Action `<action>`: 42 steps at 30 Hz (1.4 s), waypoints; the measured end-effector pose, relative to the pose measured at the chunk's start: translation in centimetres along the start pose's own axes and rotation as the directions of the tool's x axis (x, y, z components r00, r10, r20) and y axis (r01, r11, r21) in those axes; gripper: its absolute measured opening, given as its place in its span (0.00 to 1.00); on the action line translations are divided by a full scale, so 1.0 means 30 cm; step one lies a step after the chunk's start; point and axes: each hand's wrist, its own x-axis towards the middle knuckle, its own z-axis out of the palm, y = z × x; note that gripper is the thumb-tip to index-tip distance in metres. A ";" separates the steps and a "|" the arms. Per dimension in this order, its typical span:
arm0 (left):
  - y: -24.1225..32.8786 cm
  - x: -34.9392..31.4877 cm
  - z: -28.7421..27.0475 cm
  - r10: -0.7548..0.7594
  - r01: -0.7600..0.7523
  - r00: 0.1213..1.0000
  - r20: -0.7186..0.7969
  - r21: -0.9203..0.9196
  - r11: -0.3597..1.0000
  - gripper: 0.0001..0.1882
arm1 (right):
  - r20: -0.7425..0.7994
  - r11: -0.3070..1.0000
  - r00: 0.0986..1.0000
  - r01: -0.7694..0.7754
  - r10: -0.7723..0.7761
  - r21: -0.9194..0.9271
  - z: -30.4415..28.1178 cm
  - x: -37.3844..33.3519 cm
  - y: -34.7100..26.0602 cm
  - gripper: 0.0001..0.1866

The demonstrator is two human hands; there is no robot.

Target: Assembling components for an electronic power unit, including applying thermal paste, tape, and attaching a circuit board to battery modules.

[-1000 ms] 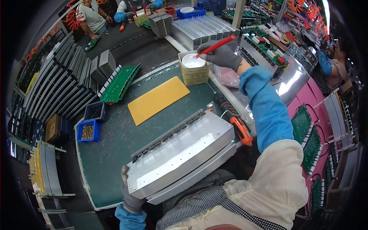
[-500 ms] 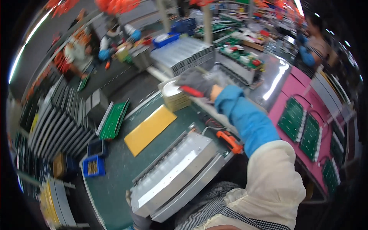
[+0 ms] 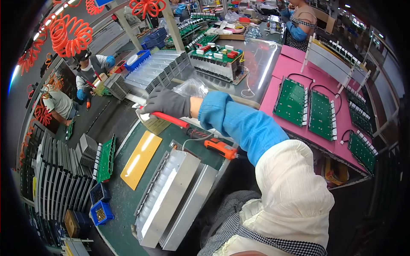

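My right hand (image 3: 167, 102), in a grey glove, is closed round a tool with a long red handle (image 3: 171, 119). It is over a yellowish block-shaped container (image 3: 154, 125), and the tool's working end is hidden. A silver metal heat sink (image 3: 168, 196) lies slantwise on the green bench in front of me. Only a gloved fingertip of my left hand (image 3: 134, 231) shows, hooked at the heat sink's near left edge; the rest is hidden. Left of the heat sink lies a flat yellow plate (image 3: 142, 160).
An orange-and-black power screwdriver (image 3: 220, 148) lies beyond the heat sink. Blue bins (image 3: 101, 213) of small parts stand left, near stacked metal panels (image 3: 64, 175). Green circuit boards (image 3: 291, 102) lie on a pink surface at right. Co-workers sit beyond the bench.
My view has turned, so the scene sits differently in the picture. My right hand still grips the red-handled tool by the yellowish container. Less of my left hand shows at the heat sink's edge.
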 end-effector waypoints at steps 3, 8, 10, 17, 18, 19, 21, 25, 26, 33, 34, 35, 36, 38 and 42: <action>-0.030 0.012 -0.073 0.263 -0.332 0.940 0.218 0.393 0.858 0.32 | -0.054 0.988 0.997 -0.042 0.050 0.147 -0.051 0.037 -0.049 0.14; -0.087 -0.032 -0.090 0.047 -0.075 0.991 0.126 0.220 0.973 0.41 | -0.045 0.878 0.975 -0.177 0.219 0.444 -0.188 0.108 -0.123 0.10; -0.115 -0.032 -0.066 0.052 -0.077 0.991 0.122 0.207 0.975 0.40 | 0.034 0.704 0.945 -0.266 0.325 0.658 -0.258 0.116 -0.155 0.08; -0.119 -0.024 -0.034 0.099 -0.115 0.991 0.085 0.208 0.971 0.35 | 0.127 0.609 0.941 -0.303 0.314 0.733 -0.359 0.128 -0.254 0.11; -0.120 -0.019 -0.029 0.106 -0.121 0.991 0.082 0.209 0.970 0.35 | 0.110 0.623 0.940 -0.299 0.324 0.723 -0.374 0.127 -0.265 0.11; -0.119 -0.006 -0.023 0.117 -0.131 0.990 0.077 0.210 0.969 0.34 | 0.103 0.628 0.942 -0.292 0.320 0.721 -0.389 0.128 -0.276 0.11; -0.116 0.023 -0.011 0.140 -0.152 0.988 0.068 0.215 0.965 0.33 | 0.029 0.553 0.941 -0.223 0.337 0.803 -0.419 0.124 -0.299 0.11; -0.099 0.044 -0.015 0.153 -0.163 0.987 0.058 0.244 0.956 0.30 | 0.090 0.493 0.919 -0.286 0.384 0.822 -0.463 0.102 -0.317 0.13; -0.095 0.043 -0.019 0.150 -0.160 0.987 0.057 0.252 0.954 0.30 | 0.090 0.486 0.917 -0.286 0.388 0.826 -0.474 0.101 -0.322 0.13; -0.083 -0.007 -0.032 0.087 -0.098 0.995 0.050 0.295 0.950 0.26 | 0.253 0.291 0.892 -0.372 0.374 0.881 -0.449 0.091 -0.368 0.12; -0.042 -0.005 -0.033 0.074 -0.080 0.997 0.030 0.308 0.948 0.25 | 0.223 0.278 0.902 -0.336 0.369 0.900 -0.442 0.105 -0.380 0.14; 0.004 -0.052 -0.023 0.056 -0.054 0.998 0.004 0.324 0.945 0.25 | 0.196 0.257 0.912 -0.299 0.361 0.919 -0.424 0.115 -0.392 0.17; 0.045 -0.043 -0.036 0.169 -0.254 0.964 0.204 0.532 0.808 0.24 | 0.178 0.268 0.908 -0.292 0.380 0.918 -0.392 0.113 -0.387 0.14; 0.151 0.021 -0.006 0.196 -0.404 0.908 0.369 0.657 0.636 0.22 | 0.309 -0.012 0.857 -0.334 0.412 0.943 -0.399 0.114 -0.398 0.15; 0.053 0.036 0.004 0.133 -0.204 0.976 0.170 0.523 0.827 0.24 | 0.368 0.098 0.799 -0.463 0.476 0.881 -0.453 0.127 -0.403 0.18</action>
